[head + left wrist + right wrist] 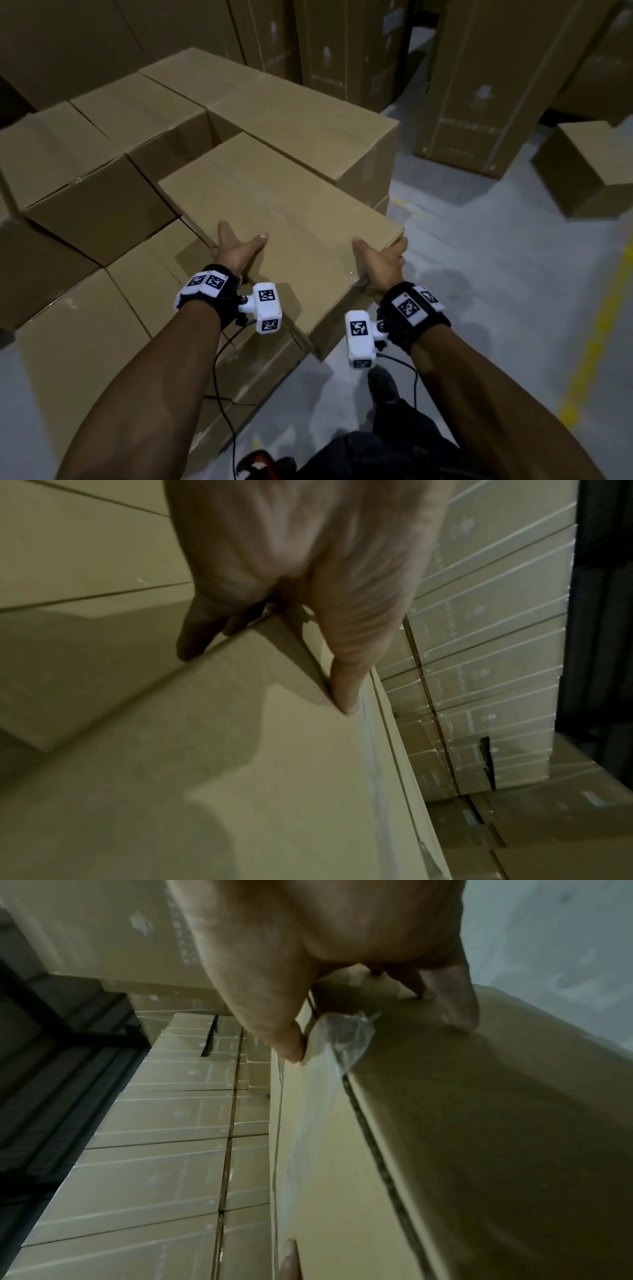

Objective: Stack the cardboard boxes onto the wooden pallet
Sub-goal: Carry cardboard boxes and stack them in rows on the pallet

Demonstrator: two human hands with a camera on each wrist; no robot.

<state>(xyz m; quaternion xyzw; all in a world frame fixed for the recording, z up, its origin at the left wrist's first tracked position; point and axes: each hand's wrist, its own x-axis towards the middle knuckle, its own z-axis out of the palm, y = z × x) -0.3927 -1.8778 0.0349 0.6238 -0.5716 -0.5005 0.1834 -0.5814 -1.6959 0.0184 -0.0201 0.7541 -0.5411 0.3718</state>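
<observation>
Hands grasp one long cardboard box (pixel 274 212): left hand (pixel 236 251) on its near-left corner, right hand (pixel 383 263) on the near-right corner. It hangs over the stacked boxes (pixel 102 164). Better to lower it level, then push it flush against the neighbours.

Warehouse; tall printed cartons (pixel 479 85) stacked in rows along back; plain cardboard boxes (pixel 102 144) piled in foreground; grey concrete floor (pixel 496 260); yellow floor line (pixel 596 339)
</observation>
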